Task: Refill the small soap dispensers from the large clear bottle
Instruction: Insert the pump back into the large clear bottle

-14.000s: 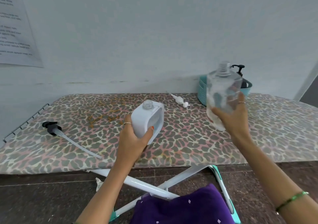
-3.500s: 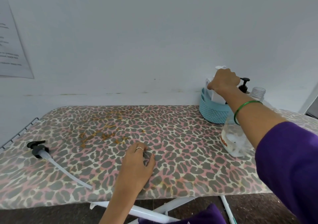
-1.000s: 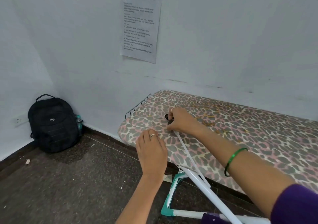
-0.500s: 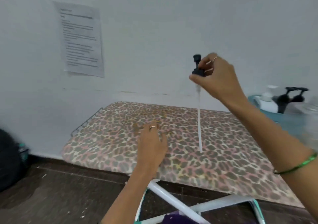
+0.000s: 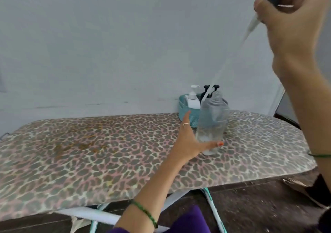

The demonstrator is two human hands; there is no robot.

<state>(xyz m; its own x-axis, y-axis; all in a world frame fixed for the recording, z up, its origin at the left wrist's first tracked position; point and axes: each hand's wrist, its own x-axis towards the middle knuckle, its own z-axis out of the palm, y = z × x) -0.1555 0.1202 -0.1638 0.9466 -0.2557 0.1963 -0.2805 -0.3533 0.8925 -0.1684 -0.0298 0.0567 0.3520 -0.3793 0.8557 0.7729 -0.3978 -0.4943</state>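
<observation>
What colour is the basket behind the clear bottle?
Teal basket, seen in the head view.

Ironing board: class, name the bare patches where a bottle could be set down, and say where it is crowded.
Free: the ironing board cover left of the left hand, and the right end beyond the large clear bottle. Crowded: the back, where the teal basket of dispensers stands behind the bottle, with the pump tube overhead.
</observation>
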